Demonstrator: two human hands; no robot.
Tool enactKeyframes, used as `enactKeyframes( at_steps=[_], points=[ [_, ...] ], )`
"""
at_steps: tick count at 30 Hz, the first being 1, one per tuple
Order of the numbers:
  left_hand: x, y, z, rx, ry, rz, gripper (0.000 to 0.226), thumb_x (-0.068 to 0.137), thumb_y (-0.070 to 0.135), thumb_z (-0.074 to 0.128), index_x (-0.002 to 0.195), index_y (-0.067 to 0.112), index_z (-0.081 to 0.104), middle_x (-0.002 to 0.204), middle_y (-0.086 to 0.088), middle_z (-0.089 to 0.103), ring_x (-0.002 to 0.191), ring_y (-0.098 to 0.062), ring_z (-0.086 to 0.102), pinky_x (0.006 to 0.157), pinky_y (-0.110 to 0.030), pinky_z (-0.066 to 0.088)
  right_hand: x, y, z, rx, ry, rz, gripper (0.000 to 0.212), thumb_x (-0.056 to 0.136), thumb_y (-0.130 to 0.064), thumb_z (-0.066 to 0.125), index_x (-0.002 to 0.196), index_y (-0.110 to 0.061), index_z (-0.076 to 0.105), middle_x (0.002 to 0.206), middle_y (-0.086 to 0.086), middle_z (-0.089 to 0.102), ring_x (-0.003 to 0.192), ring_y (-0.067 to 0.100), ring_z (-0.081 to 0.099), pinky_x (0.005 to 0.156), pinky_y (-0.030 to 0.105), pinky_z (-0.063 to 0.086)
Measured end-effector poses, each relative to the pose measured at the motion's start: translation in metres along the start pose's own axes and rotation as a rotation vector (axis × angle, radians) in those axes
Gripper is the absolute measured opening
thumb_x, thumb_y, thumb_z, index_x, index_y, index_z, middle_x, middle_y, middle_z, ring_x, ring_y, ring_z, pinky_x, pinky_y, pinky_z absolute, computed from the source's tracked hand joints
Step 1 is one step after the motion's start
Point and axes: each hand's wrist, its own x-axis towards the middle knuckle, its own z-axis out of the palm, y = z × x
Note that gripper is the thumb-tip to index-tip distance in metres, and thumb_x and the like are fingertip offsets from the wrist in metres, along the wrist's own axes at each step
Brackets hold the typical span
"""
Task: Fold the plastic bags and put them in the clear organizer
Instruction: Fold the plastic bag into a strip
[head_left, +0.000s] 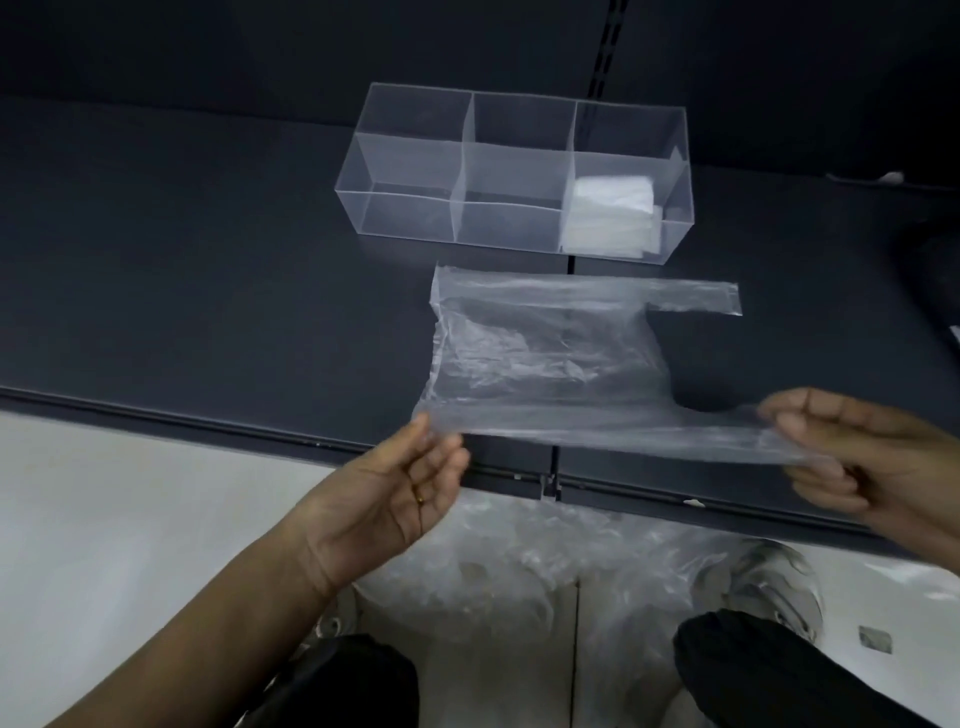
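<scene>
Both left hand (395, 499) and right hand (872, 457) pinch the plastic bag (545, 358), right wrist cropped out.

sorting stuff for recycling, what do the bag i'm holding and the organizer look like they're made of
The plastic bag looks like thin, soft film, likely polyethylene: see-through, faintly glossy, crinkled and draping limply. The clear organizer looks like rigid transparent plastic, perhaps acrylic, though the exact type is unsure: flat smooth walls, straight edges, pale reflections.

Clear bag (540, 353) before clear organizer (511, 171)
</scene>
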Motion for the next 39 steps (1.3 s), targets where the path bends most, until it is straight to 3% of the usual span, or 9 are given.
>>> enactKeyframes(
  at_steps=[4,7,15,18,21,23,27,34,39],
  points=[
    [-0.002,0.002,-0.005,0.116,0.086,0.085,0.013,0.065,0.021,0.076,0.072,0.014,0.068,0.065,0.001,0.06,0.052,-0.006,0.055,0.045,-0.017,0.047,-0.005,0.011,-0.01,-0.155,0.179,0.01,0.052,0.061,-0.045,0.087,0.098,-0.014,0.067,0.052,0.0,0.042,0.042,0.007,0.036,0.038,0.016,0.033],
    [-0.004,-0.001,-0.01,0.348,0.156,0.184,0.015,0.073,0.028,0.073,0.065,0.019,0.065,0.063,0.0,0.06,0.053,-0.008,0.056,0.049,-0.019,0.048,-0.006,0.021,-0.007,-0.464,0.355,-0.013,0.012,0.079,-0.029,0.074,0.09,-0.029,0.069,0.056,0.004,0.059,0.044,0.005,0.045,0.042,0.012,0.038],
    [-0.019,-0.004,-0.028,1.211,0.253,0.299,0.027,0.089,0.026,0.065,0.064,0.016,0.067,0.066,-0.003,0.069,0.058,-0.01,0.062,0.056,-0.022,0.048,-0.013,0.038,0.003,-1.035,0.71,-0.04,0.013,0.083,-0.02,0.072,0.086,-0.025,0.06,0.071,-0.003,0.066,0.065,0.018,0.058,0.058,0.029,0.041],
    [-0.013,0.003,-0.023,1.67,0.493,0.704,0.029,0.087,0.035,0.064,0.063,0.021,0.058,0.055,0.004,0.06,0.049,-0.008,0.053,0.051,-0.023,0.041,-0.003,0.02,0.014,-1.256,0.843,-0.261,0.023,0.077,-0.011,0.076,0.097,-0.011,0.065,0.086,0.011,0.058,0.084,0.036,0.055,0.075,0.041,0.047],
    [-0.002,-0.001,0.008,1.787,0.463,1.282,0.02,0.094,0.027,0.054,0.077,0.021,0.061,0.069,0.006,0.06,0.059,-0.011,0.05,0.055,-0.018,0.036,0.025,-0.009,0.061,-1.274,0.61,-0.556,0.025,0.081,-0.005,0.068,0.106,-0.009,0.067,0.113,0.017,0.056,0.106,0.036,0.054,0.097,0.037,0.039],
    [0.018,-0.012,0.022,1.934,0.269,1.409,0.026,0.095,0.023,0.045,0.099,0.013,0.068,0.095,-0.006,0.067,0.084,-0.024,0.061,0.08,-0.028,0.045,0.051,-0.019,0.106,-1.245,0.296,-0.632,0.031,0.09,-0.009,0.059,0.121,-0.01,0.062,0.136,0.013,0.05,0.127,0.03,0.045,0.108,0.03,0.028],
    [0.047,-0.018,0.017,2.348,0.237,1.116,0.063,0.098,0.046,0.026,0.147,0.008,0.035,0.153,-0.012,0.034,0.143,-0.027,0.028,0.116,-0.047,0.024,0.097,0.0,0.159,-1.425,-0.013,-0.646,0.055,0.101,-0.037,0.039,0.151,-0.02,0.025,0.161,0.003,0.01,0.148,0.019,0.005,0.119,0.034,0.001],
    [0.037,-0.011,-0.019,2.393,0.424,0.875,0.09,0.088,0.074,0.008,0.153,0.011,0.013,0.16,-0.007,0.008,0.148,-0.021,0.0,0.119,-0.047,0.004,0.112,0.014,0.086,-1.591,0.4,-0.326,0.079,0.088,-0.066,0.01,0.154,-0.023,0.005,0.162,0.003,-0.001,0.148,0.019,-0.005,0.119,0.042,-0.006],
    [0.033,0.006,0.012,2.093,0.536,1.088,0.08,0.093,0.061,0.011,0.149,0.005,0.026,0.158,-0.013,0.018,0.147,-0.024,0.011,0.119,-0.044,0.005,0.106,0.009,0.103,-1.509,0.396,-0.394,0.073,0.095,-0.058,0.018,0.154,-0.015,0.009,0.162,0.005,0.002,0.149,0.02,-0.003,0.119,0.036,-0.007]
  ],
)
